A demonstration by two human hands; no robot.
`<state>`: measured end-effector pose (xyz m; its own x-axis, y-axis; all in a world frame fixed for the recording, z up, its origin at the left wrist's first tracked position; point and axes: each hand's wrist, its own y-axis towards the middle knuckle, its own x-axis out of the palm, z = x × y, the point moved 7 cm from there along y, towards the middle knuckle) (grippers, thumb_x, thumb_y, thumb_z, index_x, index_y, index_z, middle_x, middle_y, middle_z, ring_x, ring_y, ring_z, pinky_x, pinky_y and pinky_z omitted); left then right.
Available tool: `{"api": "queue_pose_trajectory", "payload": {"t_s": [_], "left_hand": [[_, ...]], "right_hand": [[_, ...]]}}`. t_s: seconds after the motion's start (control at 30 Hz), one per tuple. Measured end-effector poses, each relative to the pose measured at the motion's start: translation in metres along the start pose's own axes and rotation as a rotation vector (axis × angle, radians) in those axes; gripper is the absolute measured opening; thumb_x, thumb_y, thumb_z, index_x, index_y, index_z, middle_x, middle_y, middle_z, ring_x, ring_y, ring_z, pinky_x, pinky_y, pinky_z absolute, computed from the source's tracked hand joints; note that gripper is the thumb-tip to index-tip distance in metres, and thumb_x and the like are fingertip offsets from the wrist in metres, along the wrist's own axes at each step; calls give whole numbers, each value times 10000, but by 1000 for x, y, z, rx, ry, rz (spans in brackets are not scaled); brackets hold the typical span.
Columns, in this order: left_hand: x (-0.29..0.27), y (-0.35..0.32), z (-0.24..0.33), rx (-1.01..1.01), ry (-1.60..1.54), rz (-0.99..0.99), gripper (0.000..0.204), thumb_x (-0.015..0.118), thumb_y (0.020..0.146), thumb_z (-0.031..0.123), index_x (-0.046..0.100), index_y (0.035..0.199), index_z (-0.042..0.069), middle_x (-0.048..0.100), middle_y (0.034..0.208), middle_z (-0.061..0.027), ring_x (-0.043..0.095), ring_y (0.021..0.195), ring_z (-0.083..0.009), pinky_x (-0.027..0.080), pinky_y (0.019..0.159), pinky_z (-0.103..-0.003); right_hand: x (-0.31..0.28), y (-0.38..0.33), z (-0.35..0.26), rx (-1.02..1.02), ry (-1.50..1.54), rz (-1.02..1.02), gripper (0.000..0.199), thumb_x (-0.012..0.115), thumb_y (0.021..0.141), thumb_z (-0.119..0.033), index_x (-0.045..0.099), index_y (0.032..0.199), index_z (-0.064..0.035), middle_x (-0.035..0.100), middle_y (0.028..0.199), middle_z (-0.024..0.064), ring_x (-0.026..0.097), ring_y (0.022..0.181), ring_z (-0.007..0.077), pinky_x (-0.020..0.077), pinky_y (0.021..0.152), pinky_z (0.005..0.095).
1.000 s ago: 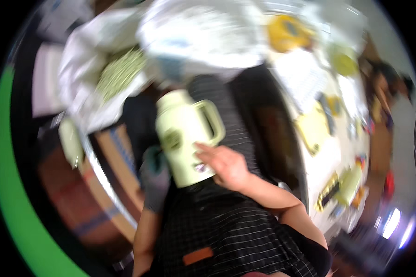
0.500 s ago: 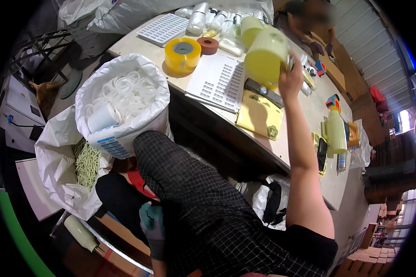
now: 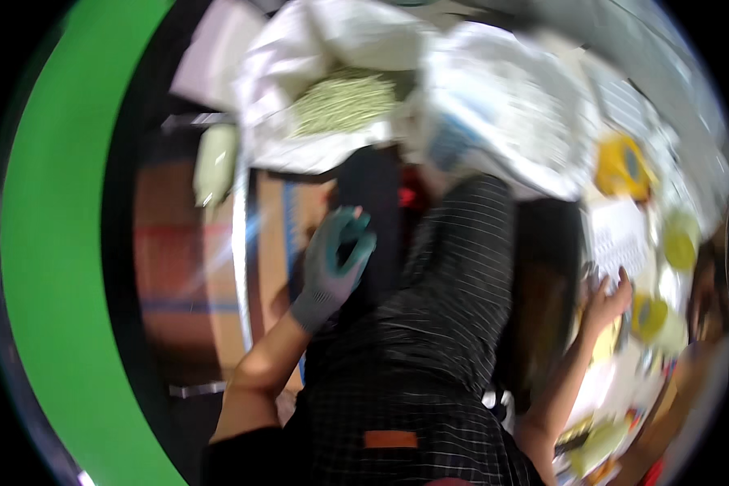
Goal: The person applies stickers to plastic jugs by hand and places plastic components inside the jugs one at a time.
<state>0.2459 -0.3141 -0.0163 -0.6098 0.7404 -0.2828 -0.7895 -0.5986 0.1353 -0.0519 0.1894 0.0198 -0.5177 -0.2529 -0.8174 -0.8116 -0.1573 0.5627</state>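
Note:
My left hand [image 3: 340, 253], in a grey-and-teal knit glove, is raised above my left leg. Its fingers are bent but apart, with nothing seen between them. My bare right hand [image 3: 607, 304] is over the table's near edge with its fingers spread. Close to it lie a sheet of printed labels [image 3: 616, 231] and, just beyond, a clear yellow-green container [image 3: 658, 322]. Left of my gloved hand lies a pale green bottle-shaped piece [image 3: 216, 164] on brown cardboard [image 3: 174, 267]. Motion blurs much of the picture.
Ahead stand a white sack [image 3: 267, 97] with pale green sticks [image 3: 344, 104] and a white-lined tub [image 3: 454, 166] of clear rings [image 3: 530, 113]. A yellow tape roll [image 3: 621, 168] sits on the table. A metal rail [image 3: 240, 243] runs beside the cardboard; a green surface [image 3: 65, 267] curves at far left.
The view has swung left, putting the table at the right edge. My right hand has come away from the yellow-green container. The gloved left hand has risen with its fingers parted.

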Motion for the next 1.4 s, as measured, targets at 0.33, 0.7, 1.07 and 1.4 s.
{"api": "queue_pose_trajectory", "payload": {"t_s": [0.33, 0.7, 1.07, 1.4], "left_hand": [[-173, 43, -201, -376, 463, 529, 669, 804, 913, 387, 563, 1363, -46, 663, 1234, -244, 651, 1103, -385, 526, 999, -453], [-393, 40, -348, -922, 1193, 610, 1383, 864, 623, 775, 302, 1602, -26, 422, 1582, -302, 455, 1442, -491, 434, 1161, -567], [-380, 43, -388, -963, 729, 577, 1328, 992, 561, 610, 383, 1511, -89, 617, 1420, -264, 665, 1257, -364, 542, 1068, -430], [-215, -5, -122, -331, -569, 369, 750, 646, 1029, 383, 356, 1602, -4, 564, 1488, -214, 618, 1318, -333, 556, 1075, -461]], "right_hand": [[-119, -48, -502, -13, 2607, -1692, 384, 554, 1033, -224, 690, 1190, 98, 713, 1128, 248, 681, 1085, 351, 521, 990, 451], [-88, -64, -583, 185, 2964, -1690, 415, 501, 1068, -250, 735, 1112, 91, 697, 1103, 222, 665, 973, 311, 528, 882, 394], [-66, -76, -601, 119, 2815, -1769, 423, 520, 1073, -273, 753, 1112, 78, 689, 1075, 198, 649, 953, 297, 506, 878, 383], [-53, -98, -507, -593, 1400, -901, 361, 709, 821, 50, 707, 1177, -9, 716, 1129, 112, 681, 1036, 303, 552, 903, 415]]}}
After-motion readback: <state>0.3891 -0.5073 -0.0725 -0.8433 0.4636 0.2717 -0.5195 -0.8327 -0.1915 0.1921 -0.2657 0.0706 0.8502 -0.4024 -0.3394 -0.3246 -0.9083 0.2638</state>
